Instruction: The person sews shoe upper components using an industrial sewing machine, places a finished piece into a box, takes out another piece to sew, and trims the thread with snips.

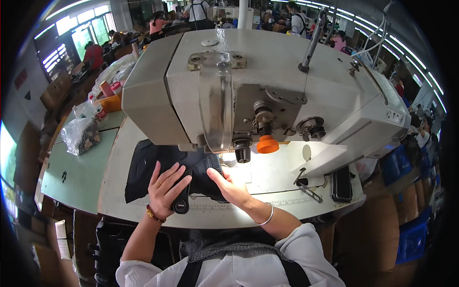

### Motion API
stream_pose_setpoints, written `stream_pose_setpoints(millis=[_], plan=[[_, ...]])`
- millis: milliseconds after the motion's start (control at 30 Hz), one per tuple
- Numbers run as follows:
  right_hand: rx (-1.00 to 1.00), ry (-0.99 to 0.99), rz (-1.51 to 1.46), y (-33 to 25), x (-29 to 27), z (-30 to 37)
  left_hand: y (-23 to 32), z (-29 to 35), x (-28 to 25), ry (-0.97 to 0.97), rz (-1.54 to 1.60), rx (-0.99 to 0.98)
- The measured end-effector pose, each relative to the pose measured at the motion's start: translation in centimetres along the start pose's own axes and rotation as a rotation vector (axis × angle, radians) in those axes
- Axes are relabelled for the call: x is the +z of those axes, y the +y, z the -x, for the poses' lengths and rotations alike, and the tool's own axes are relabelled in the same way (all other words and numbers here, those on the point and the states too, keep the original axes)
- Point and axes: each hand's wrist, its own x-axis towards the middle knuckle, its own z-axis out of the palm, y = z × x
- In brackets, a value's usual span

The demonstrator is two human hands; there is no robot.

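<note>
Words, labels, numbers; none legible

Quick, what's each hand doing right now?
Left hand: open, fingers spread on the dark cloth.
Right hand: thumb at the cloth's edge; can't tell if it's gripping.

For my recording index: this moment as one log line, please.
left hand: spread on dark fabric; right hand: at fabric's right edge; sewing machine: beyond both hands

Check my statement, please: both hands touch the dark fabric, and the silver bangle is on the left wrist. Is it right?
Not quite: the head view shows the silver bangle on the right wrist. The left hand and right hand do both touch the dark fabric.
</note>
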Motion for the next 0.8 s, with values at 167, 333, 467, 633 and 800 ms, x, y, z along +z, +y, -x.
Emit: stream_pose_setpoints(millis=[167, 333, 467, 633, 800], plan=[[-0.168, 0.066, 0.221, -0.6, -0.6, 4.9, 2.7, 1.1, -1.1, -0.088, 0.025, 0.001], [0.012, 0.047, 0.024, -2.6, -1.4, 5.1, 3.1, 0.8, -0.3, -0.066, -0.042, 0.13], [0.175, -0.109, 0.214, -4.2, -2.9, 1.6, 2.2, 0.0, -0.1, -0.047, -0.032, 0.17], [-0.069, 0.015, 0.096, -3.3, -1.2, 1.6, 2.1, -0.2, -0.7, -0.09, -0.002, 0.181], [0.002, -0.057, 0.155, -2.5, -1.7, 1.9, 1.9, -0.1, -0.6, -0.108, 0.007, 0.17]])
